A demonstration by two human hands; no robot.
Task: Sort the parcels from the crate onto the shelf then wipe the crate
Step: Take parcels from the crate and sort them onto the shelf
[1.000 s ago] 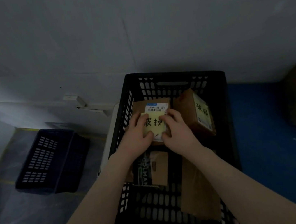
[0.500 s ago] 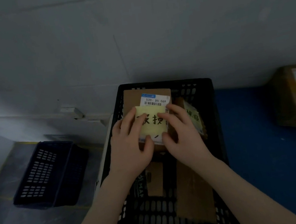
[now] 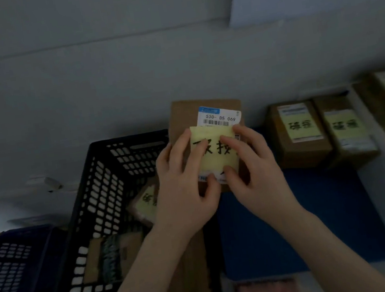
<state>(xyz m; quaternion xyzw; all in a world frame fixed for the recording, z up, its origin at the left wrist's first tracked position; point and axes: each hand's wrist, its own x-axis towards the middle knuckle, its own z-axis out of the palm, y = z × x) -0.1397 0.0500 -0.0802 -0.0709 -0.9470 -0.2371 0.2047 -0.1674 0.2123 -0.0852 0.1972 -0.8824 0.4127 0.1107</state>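
A flat brown cardboard parcel (image 3: pixel 182 115) with a white barcode label and a yellow handwritten note is held upright above the right rim of the black lattice crate (image 3: pixel 99 187). The left grip (image 3: pixel 184 183) and right grip (image 3: pixel 255 169) curl round its lower edges. Labelled boxes (image 3: pixel 300 139) crowd the blue surface (image 3: pixel 318 215) to the right.

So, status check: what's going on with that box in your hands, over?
Left hand and right hand both hold the parcel. Parcel up over the black crate's right side, beside the blue shelf. Shelved boxes stand farther right; path looks open.
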